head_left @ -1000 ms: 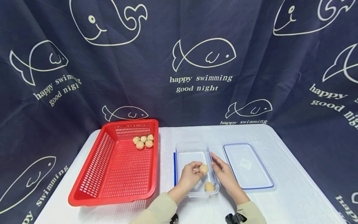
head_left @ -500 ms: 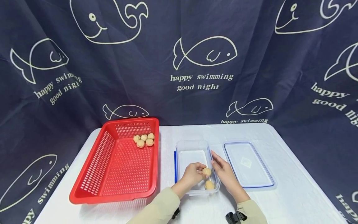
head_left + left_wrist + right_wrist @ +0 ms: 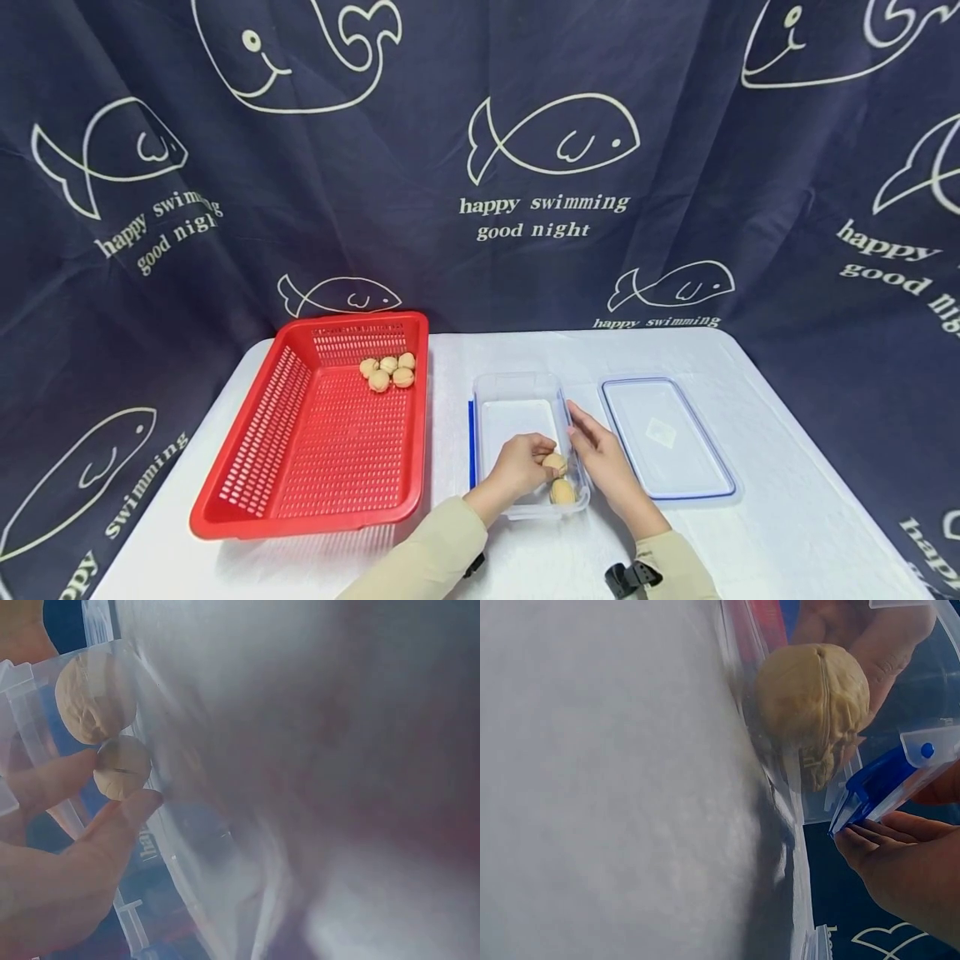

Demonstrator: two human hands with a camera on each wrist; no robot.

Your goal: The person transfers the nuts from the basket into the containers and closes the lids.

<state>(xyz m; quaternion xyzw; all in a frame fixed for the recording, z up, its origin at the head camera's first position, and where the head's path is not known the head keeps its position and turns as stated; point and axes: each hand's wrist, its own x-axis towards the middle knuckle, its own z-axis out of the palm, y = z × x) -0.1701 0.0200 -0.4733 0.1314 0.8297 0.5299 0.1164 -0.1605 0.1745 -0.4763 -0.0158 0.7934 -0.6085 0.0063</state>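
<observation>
A clear plastic food container [image 3: 517, 385] stands on the table with one walnut [image 3: 563, 492] in its near right corner. My left hand [image 3: 517, 467] reaches inside and pinches a second walnut [image 3: 122, 769] between thumb and fingers. That walnut touches the first one, low in the container. Along the container's right outer side lies my right hand [image 3: 606, 462], its fingers fairly straight. In the right wrist view, the fingertips of this hand touch the blue-edged side latch [image 3: 885, 780].
At left stands a red perforated basket [image 3: 307, 529], with several walnuts [image 3: 388, 365] gathered in its far right corner. A clear lid with a blue seal [image 3: 667, 442] lies to the right of the container. Behind the white table [image 3: 787, 533] hangs a dark blue printed cloth [image 3: 420, 167].
My left hand has lowered its walnut into the container and brought it nearer, against the other walnut. The right hand has kept its place at the container's side.
</observation>
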